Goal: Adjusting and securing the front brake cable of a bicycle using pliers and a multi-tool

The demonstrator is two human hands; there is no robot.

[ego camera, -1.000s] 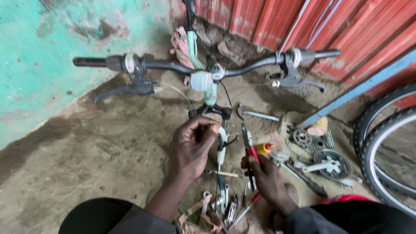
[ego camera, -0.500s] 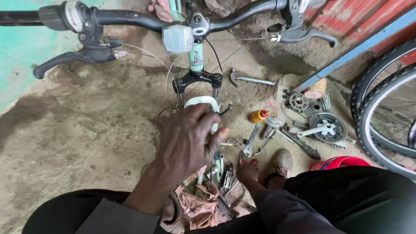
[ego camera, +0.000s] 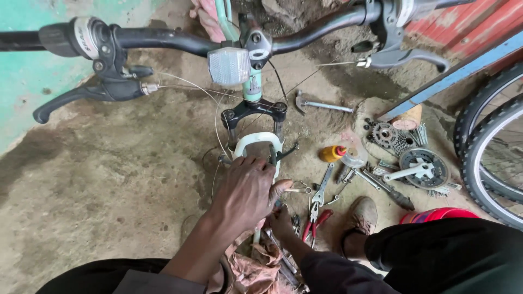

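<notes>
I look down on a bicycle's front end: black handlebar (ego camera: 163, 38) with brake levers, a clear front reflector (ego camera: 229, 65), and a pale green suspension fork (ego camera: 256, 142) with a white arch. My left hand (ego camera: 246, 191) wraps around the fork leg just below the arch, fingers closed on it. My right hand (ego camera: 280, 222) sits lower, mostly hidden beneath the left hand, close to the fork leg; what it holds cannot be made out. A thin brake cable (ego camera: 218, 128) loops down to the fork.
Tools lie on the dirt floor to the right: red-handled pliers (ego camera: 315, 222), a spanner (ego camera: 323, 185), a yellow screwdriver handle (ego camera: 331, 154), a hammer (ego camera: 321, 104), sprockets (ego camera: 389, 136) and a crankset (ego camera: 424, 167). A bicycle wheel (ego camera: 493, 158) stands far right. A rag (ego camera: 253, 267) lies by my knees.
The view has tilted down and closer to the fork. My left hand slid down onto the fork leg; my right hand left the pliers on the ground and moved under the left hand.
</notes>
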